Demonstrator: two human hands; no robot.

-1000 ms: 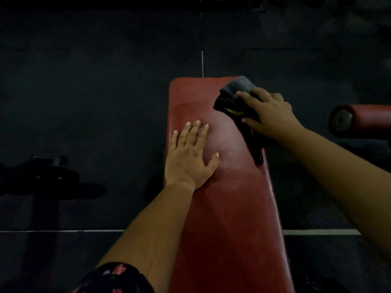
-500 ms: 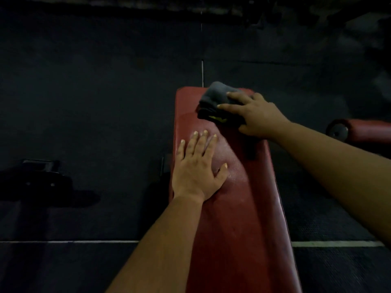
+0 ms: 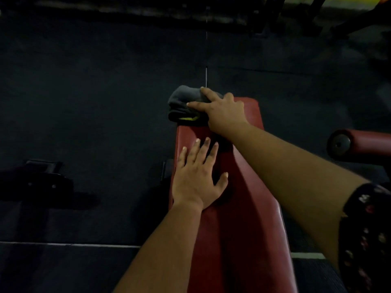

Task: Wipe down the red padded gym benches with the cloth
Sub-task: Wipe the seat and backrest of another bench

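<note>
A red padded bench runs from the bottom of the view up to the middle. A bunched dark grey cloth with a yellow-green edge lies on the bench's far left corner. My right hand presses on it with straight fingers, index and thumb spread across the cloth. My left hand lies flat on the pad's left side, fingers straight and spread, a little nearer to me than the cloth.
A second red pad with a round metal end cap sticks in from the right edge. A dark metal piece lies on the black rubber floor at the left. Dim equipment frames stand along the far side.
My right hand has swept the cloth leftward across the far end of the bench, from its right side to the left corner. My left hand has stayed flat on the pad.
</note>
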